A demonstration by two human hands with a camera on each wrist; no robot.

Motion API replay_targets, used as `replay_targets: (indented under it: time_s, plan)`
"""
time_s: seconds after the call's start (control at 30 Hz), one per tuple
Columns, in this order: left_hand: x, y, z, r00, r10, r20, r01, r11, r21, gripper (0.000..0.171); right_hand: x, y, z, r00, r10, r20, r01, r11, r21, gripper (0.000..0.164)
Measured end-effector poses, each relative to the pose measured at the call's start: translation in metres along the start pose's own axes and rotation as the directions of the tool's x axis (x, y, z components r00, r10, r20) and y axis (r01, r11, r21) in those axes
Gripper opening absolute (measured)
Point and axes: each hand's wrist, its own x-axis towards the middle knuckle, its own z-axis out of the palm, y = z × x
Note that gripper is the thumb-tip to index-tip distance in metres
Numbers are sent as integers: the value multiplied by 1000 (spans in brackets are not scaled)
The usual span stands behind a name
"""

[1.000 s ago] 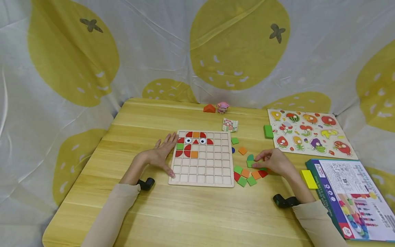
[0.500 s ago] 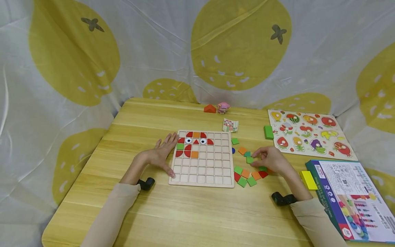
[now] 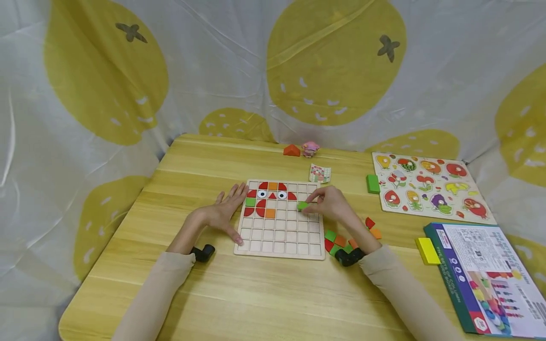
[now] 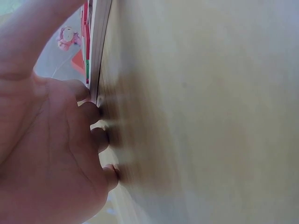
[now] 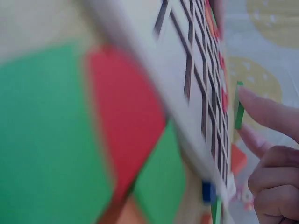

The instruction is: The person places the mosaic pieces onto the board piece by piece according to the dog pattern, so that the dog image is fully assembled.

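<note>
A wooden grid board [image 3: 279,247] lies mid-table, its upper left filled with red curved pieces, two eye tiles, orange squares and a green square. My left hand [image 3: 219,219] rests at the board's left side with fingers spread, the thumb near the lower left corner. In the left wrist view its fingertips meet the table along the board's edge. Over the right part of the grid, my right hand [image 3: 332,204] pinches a green square tile [image 3: 302,206] between thumb and finger. The right wrist view shows that tile [image 5: 239,107] on edge above the grid.
Loose green, red and orange tiles [image 3: 330,235] lie right of the board, partly under my right forearm. Behind stand a pattern card [image 3: 320,174], a pink figurine [image 3: 310,149] and a red block [image 3: 292,150]. A fruit puzzle [image 3: 415,180], yellow block [image 3: 428,251] and box [image 3: 465,284] occupy the right.
My right hand has moved left from the loose tiles to above the board, carrying the green square tile. My left hand has stayed in place.
</note>
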Motion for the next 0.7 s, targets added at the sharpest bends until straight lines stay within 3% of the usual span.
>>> replay_targets:
  time_s: [0.27,0.7]
  plan:
    - [1,1,0,1000,8,13,-8,1000,5,149,16,-13,17,1000,24,-18,-23,998,52,28]
    - [-1,1,-1,1000,10,8,-10,1000,4,149,22,-15,19,998,-48,35,44,994,97,23]
